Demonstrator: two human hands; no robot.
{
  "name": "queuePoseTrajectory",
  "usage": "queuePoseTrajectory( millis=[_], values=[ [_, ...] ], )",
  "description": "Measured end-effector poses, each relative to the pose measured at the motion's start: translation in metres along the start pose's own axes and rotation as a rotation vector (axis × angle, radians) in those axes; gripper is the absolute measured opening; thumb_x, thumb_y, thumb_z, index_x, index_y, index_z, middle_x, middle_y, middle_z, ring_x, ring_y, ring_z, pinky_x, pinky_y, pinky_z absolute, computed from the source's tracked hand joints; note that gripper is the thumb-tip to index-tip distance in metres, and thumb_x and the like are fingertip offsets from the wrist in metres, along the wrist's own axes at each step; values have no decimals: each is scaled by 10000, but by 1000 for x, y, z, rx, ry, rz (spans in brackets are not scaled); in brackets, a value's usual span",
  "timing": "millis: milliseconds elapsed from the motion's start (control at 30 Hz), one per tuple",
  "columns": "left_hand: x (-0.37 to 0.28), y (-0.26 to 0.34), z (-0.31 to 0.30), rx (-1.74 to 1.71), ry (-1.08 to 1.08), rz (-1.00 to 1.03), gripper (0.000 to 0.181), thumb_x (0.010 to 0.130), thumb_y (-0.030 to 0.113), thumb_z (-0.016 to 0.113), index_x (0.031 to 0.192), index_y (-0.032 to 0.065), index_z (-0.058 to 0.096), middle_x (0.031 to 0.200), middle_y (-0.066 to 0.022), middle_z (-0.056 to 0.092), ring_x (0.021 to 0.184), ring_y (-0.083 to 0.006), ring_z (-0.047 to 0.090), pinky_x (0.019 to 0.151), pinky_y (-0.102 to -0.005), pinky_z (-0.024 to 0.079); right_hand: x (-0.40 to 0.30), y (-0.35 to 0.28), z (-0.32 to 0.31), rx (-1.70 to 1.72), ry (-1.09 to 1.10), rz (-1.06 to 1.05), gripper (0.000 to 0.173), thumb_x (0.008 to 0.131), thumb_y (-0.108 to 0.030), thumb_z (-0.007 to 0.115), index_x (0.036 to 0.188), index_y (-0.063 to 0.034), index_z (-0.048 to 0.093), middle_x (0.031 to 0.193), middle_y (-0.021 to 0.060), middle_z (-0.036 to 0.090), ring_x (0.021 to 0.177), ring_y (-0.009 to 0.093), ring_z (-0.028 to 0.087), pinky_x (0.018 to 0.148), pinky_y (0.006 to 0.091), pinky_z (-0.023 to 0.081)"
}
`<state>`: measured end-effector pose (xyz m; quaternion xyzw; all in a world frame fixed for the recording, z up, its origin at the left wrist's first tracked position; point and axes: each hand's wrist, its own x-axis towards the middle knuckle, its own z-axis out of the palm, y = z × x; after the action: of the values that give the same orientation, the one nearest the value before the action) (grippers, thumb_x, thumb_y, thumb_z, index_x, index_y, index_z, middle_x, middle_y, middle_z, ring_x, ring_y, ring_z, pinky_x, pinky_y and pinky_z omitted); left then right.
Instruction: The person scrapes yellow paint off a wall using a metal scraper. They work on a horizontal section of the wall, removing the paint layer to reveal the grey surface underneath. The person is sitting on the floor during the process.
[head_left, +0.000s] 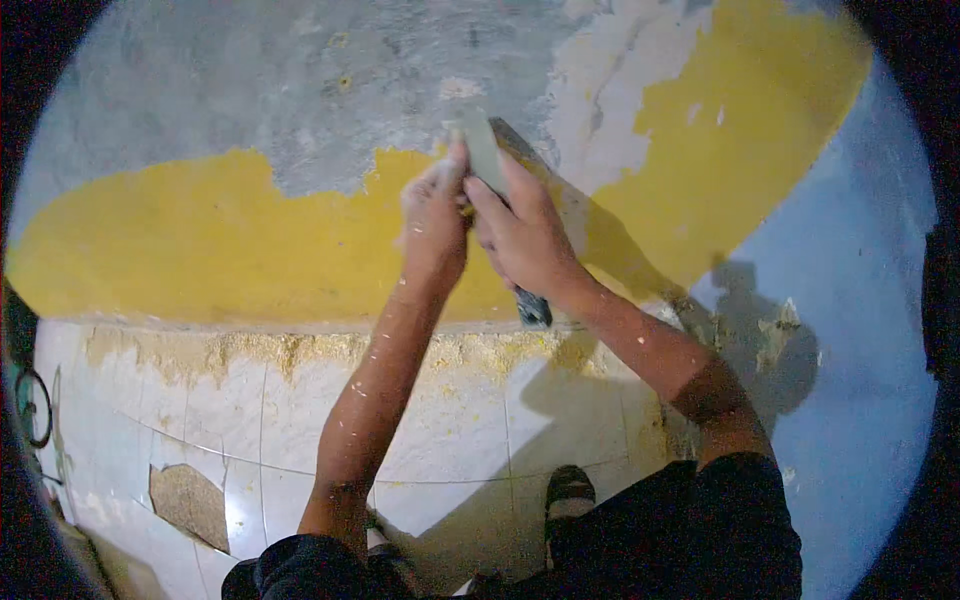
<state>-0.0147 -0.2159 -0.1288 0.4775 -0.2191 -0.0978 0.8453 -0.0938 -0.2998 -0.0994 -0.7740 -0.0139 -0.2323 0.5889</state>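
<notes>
My right hand (529, 225) is closed around a scraper. The scraper's flat, pale blade (482, 150) points up towards the wall, and its dark handle end (534, 311) sticks out below my palm. My left hand (437, 199) is blurred, with curled fingers at the blade's left edge. Whether those fingers grip the blade or only touch it, I cannot tell. Behind both hands is a wall with yellow paint (202, 236). Above the ragged edge of the paint, bare grey plaster (300, 82) shows, with a whitish patch (600, 97) on its right.
Yellow flakes (289, 349) lie along the wall's foot on white floor tiles (315, 420). One tile has a broken brown hole (189, 502). A blue wall (847, 300) adjoins on the right. My shod foot (570, 487) stands below. A dark metal ring (34, 409) is at the left edge.
</notes>
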Motion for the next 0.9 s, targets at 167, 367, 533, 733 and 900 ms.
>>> queuePoseTrajectory(
  millis=[167,367,533,733,900],
  values=[
    [5,-2,15,-14,-72,-80,401,992,411,602,875,36,683,777,7,615,679,-80,562,591,-250,467,-11,-9,-16,4,8,152,321,1005,-189,532,1293,-51,502,704,25,562,505,96,495,435,282,409],
    [9,-8,16,-114,-23,28,394,997,389,605,870,21,667,805,-9,636,705,-66,565,598,-248,461,4,-14,-25,-103,-45,73,331,1000,-208,537,1293,-56,513,671,27,560,502,109,512,424,304,423],
    [16,17,19,-68,6,74,402,998,428,584,924,42,667,779,-13,615,659,-82,544,540,-259,432,18,-18,-15,-73,-65,34,304,991,-225,554,1243,-55,548,664,37,563,473,128,522,397,320,420],
    [-2,-7,16,-52,20,-62,404,974,424,631,781,69,648,739,0,588,632,-79,539,561,-238,461,-7,-7,-25,34,-80,166,275,1001,-222,543,1234,-76,535,602,1,476,410,110,450,350,291,382],
    [18,26,9,46,-66,142,401,976,416,629,802,56,660,746,-5,608,640,-80,563,566,-243,479,20,-17,-2,84,8,9,251,1001,-196,544,1207,-55,541,621,25,526,458,139,516,365,327,402]
  ],
)
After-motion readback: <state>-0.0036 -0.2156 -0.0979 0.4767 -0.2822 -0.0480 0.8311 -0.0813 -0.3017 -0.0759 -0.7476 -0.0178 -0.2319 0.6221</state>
